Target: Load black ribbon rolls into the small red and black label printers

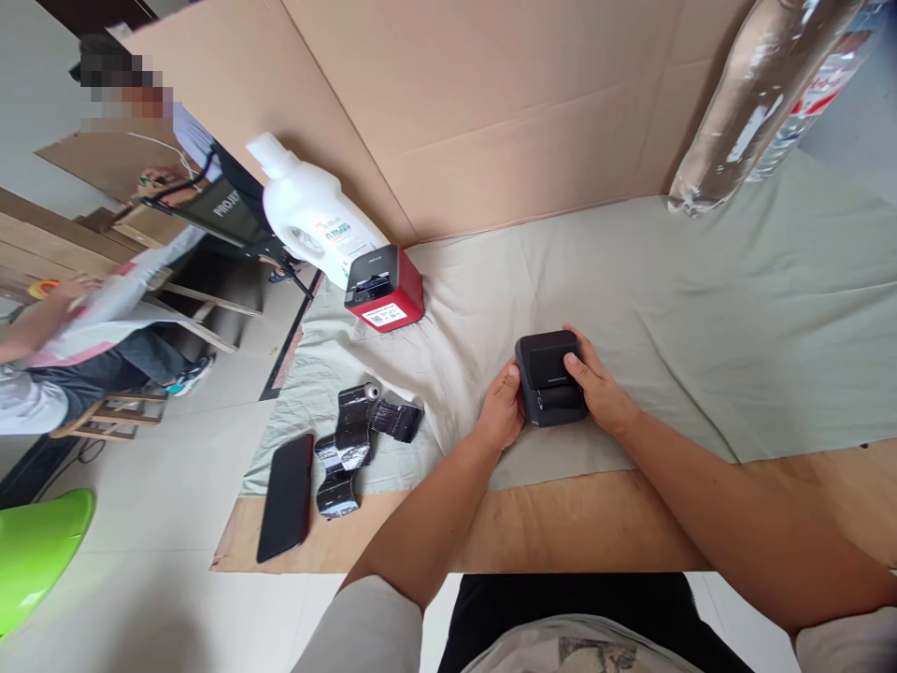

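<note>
Gripping from both sides, I had my left hand [502, 411] and right hand [597, 388] closed around a small black printer [548, 379] resting on the pale cloth [701, 308] over the tabletop [603, 523]. A red printer [384, 289] and a white bottle [315, 220] stood well off to the left. Nearer me lay a black ribbon roll [354, 444] beside a dark phone [286, 496].

Cloth [701, 308] lies open rightward; red printer [384, 290], black ribbon [350, 444] crowd the left.
</note>
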`<state>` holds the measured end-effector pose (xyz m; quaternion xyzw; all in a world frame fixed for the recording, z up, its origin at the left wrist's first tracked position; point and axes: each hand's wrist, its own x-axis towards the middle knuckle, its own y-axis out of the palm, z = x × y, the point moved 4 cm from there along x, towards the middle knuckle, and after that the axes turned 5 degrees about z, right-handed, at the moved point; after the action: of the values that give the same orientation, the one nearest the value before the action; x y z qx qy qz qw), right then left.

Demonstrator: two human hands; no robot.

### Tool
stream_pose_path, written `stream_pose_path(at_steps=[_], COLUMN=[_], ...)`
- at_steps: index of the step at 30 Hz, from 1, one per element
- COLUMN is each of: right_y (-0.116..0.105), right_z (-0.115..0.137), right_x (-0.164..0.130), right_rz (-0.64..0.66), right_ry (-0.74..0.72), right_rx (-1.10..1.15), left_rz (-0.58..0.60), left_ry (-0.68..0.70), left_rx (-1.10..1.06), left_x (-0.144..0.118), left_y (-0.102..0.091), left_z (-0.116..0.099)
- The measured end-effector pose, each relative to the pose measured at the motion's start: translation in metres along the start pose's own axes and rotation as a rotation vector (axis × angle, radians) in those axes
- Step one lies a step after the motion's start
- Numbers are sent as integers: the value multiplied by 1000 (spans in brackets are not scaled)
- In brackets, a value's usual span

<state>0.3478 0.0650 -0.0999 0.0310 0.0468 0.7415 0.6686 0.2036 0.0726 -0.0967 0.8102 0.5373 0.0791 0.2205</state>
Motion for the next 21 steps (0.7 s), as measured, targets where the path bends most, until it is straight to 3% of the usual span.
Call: stream_pose_path(at_steps=[7,10,15,18,21], right_y=[4,2,-7,-19,-28], right_z=[-2,-3,7,10,7], right_x=[-2,-2,0,4,7], right_rz=[175,183,-10,-156,-223], right_ry=[-25,-67,-81,-48,-22], right_rx=[-14,-12,-84,-194,-277], left_rz=[-84,-160,-201,-195,-224], left_ry=[-12,-20,12,55,64], left_rx=[-19,-9,107,298,454], left_x=[2,1,-4,-10,-15], left_y=[-10,-15,-13,-11,-12], left_z=[0,3,2,0,-2])
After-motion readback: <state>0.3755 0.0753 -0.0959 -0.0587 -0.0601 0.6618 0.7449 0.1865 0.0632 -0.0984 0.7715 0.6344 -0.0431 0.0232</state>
